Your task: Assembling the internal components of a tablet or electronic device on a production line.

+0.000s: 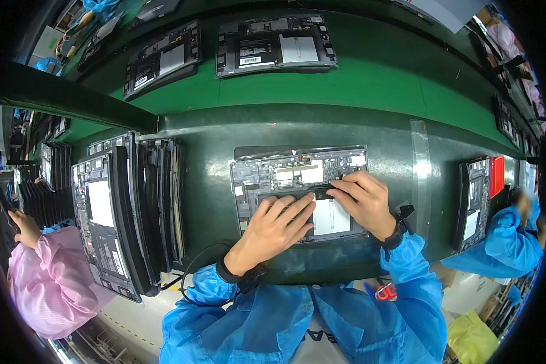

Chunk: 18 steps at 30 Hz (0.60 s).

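An opened tablet lies on the dark green bench in front of me, its inner boards and a white-labelled battery facing up. Across the middle of it rests my left hand, its fingers stretched out and the fingertips at a small black piece just above the white label. On the right, my right hand is closed in a pinch at that same spot. Something thin and dark shows at its fingertips, too small to make out. Both wrists wear black bands, and a cord runs from the left one.
Stacked opened tablets stand on the left beside a person in pink. More tablets lie on the raised green strip beyond. To the right are another tablet, a red bin and a person in blue.
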Available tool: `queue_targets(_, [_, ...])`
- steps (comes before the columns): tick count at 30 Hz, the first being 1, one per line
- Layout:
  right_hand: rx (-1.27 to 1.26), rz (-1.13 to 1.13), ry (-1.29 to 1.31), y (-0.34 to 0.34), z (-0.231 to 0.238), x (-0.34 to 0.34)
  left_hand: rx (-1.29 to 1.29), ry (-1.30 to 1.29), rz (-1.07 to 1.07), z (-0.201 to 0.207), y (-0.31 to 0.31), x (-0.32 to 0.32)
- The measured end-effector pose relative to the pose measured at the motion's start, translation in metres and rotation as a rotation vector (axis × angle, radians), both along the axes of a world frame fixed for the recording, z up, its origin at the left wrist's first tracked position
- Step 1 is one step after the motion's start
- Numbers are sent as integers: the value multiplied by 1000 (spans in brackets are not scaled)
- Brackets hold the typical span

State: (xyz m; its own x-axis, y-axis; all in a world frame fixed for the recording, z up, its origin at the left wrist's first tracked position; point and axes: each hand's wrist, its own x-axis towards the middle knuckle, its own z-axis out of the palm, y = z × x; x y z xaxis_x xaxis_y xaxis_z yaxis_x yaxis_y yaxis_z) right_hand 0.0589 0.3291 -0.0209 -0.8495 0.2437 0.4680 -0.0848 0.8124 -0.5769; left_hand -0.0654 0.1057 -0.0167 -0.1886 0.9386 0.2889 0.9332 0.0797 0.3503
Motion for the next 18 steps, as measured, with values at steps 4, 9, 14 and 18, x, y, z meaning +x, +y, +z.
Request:
queue_targets(4, [22,-4,2,-1,0,1,6,-6,-8,0,0,-1])
queue_targets(9, [33,3,34,-2,-1,0,12,-14,-6,0,-1,-1])
queue_targets(14, [37,-4,22,-3,-2,0,8,-29,-8,1,-1,-1])
queue_targets(18, [29,-15,23,-3,-1,0,4,-29,-9,1,-1,-1])
